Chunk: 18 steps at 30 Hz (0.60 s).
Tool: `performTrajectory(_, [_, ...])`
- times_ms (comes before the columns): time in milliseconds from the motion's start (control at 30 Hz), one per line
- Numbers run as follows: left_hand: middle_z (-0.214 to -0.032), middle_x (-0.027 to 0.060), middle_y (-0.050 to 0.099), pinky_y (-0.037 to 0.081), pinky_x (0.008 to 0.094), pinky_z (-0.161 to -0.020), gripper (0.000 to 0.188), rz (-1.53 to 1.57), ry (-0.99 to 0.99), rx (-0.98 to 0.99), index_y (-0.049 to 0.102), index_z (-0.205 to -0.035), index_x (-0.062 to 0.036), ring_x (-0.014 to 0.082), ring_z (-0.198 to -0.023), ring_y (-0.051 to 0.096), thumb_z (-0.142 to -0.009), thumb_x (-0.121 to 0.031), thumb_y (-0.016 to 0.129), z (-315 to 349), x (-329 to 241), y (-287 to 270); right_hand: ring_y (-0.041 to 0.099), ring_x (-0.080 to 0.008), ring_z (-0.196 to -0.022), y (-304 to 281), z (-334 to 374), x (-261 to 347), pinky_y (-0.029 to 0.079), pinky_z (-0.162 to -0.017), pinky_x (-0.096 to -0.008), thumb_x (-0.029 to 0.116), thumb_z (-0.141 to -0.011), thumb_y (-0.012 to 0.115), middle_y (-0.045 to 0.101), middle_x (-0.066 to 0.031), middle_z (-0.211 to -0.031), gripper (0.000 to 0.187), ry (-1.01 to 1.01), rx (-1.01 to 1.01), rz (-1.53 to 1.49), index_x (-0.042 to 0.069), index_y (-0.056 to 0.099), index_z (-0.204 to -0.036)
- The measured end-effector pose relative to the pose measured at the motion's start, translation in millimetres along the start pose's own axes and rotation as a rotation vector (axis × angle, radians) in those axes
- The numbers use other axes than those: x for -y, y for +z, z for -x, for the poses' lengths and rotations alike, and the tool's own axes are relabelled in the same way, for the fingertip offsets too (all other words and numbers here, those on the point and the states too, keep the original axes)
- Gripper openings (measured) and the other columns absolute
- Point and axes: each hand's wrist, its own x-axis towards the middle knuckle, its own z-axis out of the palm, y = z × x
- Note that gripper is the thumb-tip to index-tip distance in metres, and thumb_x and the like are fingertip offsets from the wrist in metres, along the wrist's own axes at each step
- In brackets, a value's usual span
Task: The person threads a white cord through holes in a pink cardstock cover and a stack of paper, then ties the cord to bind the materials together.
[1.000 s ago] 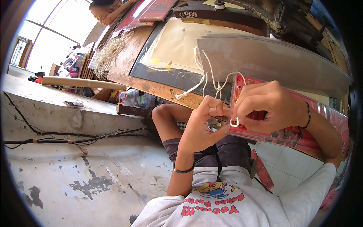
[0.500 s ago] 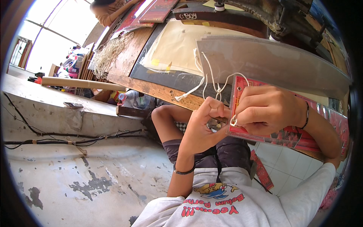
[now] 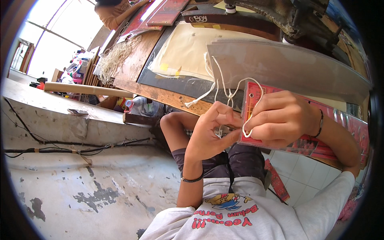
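Note:
A red printed packet (image 3: 328,149) in clear plastic, with eyelet holes along its left end, lies across the table's near edge. White cord (image 3: 263,93) loops over that end, with a small loop of it near the lower eyelet. My right hand (image 3: 282,118) rests on the packet, its fingers pinched on the cord at that loop. At the packet's left edge my left hand (image 3: 212,132) is curled, thumb and fingertips against the corner; what lies under its fingers is partly hidden. Cord also hangs down behind this hand.
Grey sheets (image 3: 288,62) and cream paper (image 3: 182,48) cover the table beyond. A heavy dark machine (image 3: 296,20) stands at the back right. A cord bundle (image 3: 116,58) and red packets (image 3: 167,12) lie at the far left, near another person's arm (image 3: 120,18). A low wall (image 3: 100,120) is to the left.
The cord loop by my right fingers has grown longer and now curves across the packet's end. Both hands have shifted slightly, the left a little downward and left.

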Motion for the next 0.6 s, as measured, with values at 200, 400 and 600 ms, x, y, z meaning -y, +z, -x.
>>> performTrajectory(200, [-0.090,0.0069,0.075,0.052,0.0267,-0.086,0.037,0.087,0.013,-0.063,0.046,-0.099,-0.0055,0.0094,-0.087,0.067,-0.080,0.009,0.074,-2,-2,4,0.070,-0.0217,-0.072,5,6,-2,0.058,-0.061,-0.0314,-0.001,-0.076,0.071,0.075,-0.0036,-0.091,0.019,0.064,-0.063,-0.014,0.010,0.064,-0.091])
performTrajectory(400, [-0.092,0.0084,0.074,0.054,0.0250,-0.081,0.032,0.057,0.014,-0.134,0.048,-0.095,-0.0035,0.0101,-0.087,0.069,-0.079,0.011,0.071,1,1,9,0.069,-0.0213,-0.071,8,6,-1,0.058,-0.060,-0.0326,-0.002,-0.078,0.069,0.073,-0.0061,-0.095,0.025,0.084,-0.097,-0.069,0.009,0.059,-0.098])
performTrajectory(600, [-0.098,0.0160,0.070,0.057,0.0343,-0.087,0.032,-0.125,0.030,-0.316,0.048,-0.098,-0.0002,0.0203,-0.097,0.070,-0.078,0.020,0.063,22,-2,5,0.065,-0.0245,-0.078,7,8,-5,0.054,-0.069,-0.0355,-0.008,-0.078,0.065,0.067,-0.0095,-0.103,0.030,0.128,-0.079,0.015,0.008,0.060,-0.103])
